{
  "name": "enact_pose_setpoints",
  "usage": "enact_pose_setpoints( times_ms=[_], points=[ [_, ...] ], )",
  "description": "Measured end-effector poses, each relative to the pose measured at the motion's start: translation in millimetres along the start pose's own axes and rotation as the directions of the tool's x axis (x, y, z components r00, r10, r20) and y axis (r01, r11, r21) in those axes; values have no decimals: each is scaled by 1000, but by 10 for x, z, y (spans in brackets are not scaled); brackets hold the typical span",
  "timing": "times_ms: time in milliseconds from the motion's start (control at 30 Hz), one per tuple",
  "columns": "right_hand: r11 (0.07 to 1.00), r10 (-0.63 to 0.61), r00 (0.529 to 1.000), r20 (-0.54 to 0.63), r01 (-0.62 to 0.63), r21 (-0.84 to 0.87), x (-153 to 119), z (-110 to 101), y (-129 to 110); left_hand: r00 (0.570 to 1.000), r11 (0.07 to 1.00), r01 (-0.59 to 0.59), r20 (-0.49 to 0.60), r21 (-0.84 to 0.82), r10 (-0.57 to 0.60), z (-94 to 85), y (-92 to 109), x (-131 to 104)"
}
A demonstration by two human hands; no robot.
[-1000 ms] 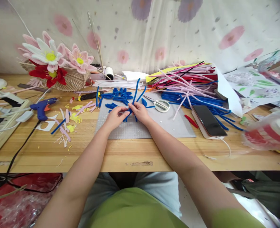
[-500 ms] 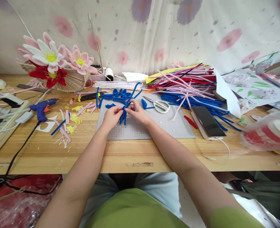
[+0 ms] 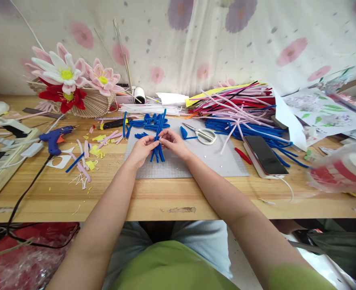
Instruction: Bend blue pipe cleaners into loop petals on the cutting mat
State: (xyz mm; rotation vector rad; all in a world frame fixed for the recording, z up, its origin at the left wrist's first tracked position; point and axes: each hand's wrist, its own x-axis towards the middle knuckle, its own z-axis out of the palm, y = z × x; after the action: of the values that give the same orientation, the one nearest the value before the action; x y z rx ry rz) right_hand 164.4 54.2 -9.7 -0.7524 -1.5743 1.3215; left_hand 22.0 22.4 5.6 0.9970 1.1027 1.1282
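Note:
My left hand [image 3: 142, 149] and my right hand [image 3: 174, 143] meet over the grey cutting mat [image 3: 223, 164]. Between their pinched fingertips is a bundle of blue pipe cleaners [image 3: 160, 123], its ends pointing up and down. Shaped blue pieces [image 3: 146, 121] lie just behind the hands on the mat. To the right of my right hand are a small folded blue piece [image 3: 184, 133] and scissors with pale handles [image 3: 206, 136].
A blue glue gun [image 3: 53, 139], scraps and a black-handled cutter [image 3: 114, 123] lie left. Pipe cleaners [image 3: 241, 125], a phone [image 3: 265, 155] and a bagged cup [image 3: 344, 167] are right. Fluffy flowers [image 3: 64, 74] stand at the back left.
The upper ends of the held blue pipe cleaners were spread to the right and now stand closer together, more upright. Their lower ends are fanned out a little more.

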Motion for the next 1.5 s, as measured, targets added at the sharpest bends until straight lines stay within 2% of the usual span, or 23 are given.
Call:
enact_pose_setpoints(
  times_ms=[133, 433, 667, 833, 933, 1067, 1200, 1333, 1433, 1500],
  points=[
    [998, 22, 995, -99, -27, -54, 3, 12, 28, 996, 998, -23, -87, -51, 18, 0, -64, 49],
    [988, 29, 999, -45, -35, -149, -10, 29, 122, 985, 948, 6, -164, -317, -61, 78, -7, 50],
    [993, 12, 1000, -29, -15, -116, -15, 66, 160, 976, 921, 40, -182, -387, -119, 30, -25, 91],
    [997, 58, 998, -14, -59, -54, 3, 90, 158, 977, 920, 18, -190, -392, -100, 33, -49, 118],
    [994, 75, 997, -8, -75, -75, -8, 91, 136, 969, 915, 11, -221, -403, -109, 52, -56, 113],
    [988, 49, 997, -61, -58, -146, -41, 90, 84, 957, 912, -42, -278, -408, -79, 94, -89, 108],
    [975, 33, 998, -61, -45, -220, -43, 103, 75, 972, 919, -92, -235, -384, -1, 123, -122, 111],
    [969, 16, 999, -31, -23, -244, -19, 129, 141, 985, 923, -20, -167, -383, -48, 112, -97, 91],
    [975, 34, 999, 37, -25, -222, -26, 143, 153, 994, 929, 14, -99, -370, -54, 77, -70, 82],
    [980, 76, 993, 93, -57, -192, -45, 139, 118, 995, 932, -4, -95, -362, -33, 46, -68, 88]
  ],
)
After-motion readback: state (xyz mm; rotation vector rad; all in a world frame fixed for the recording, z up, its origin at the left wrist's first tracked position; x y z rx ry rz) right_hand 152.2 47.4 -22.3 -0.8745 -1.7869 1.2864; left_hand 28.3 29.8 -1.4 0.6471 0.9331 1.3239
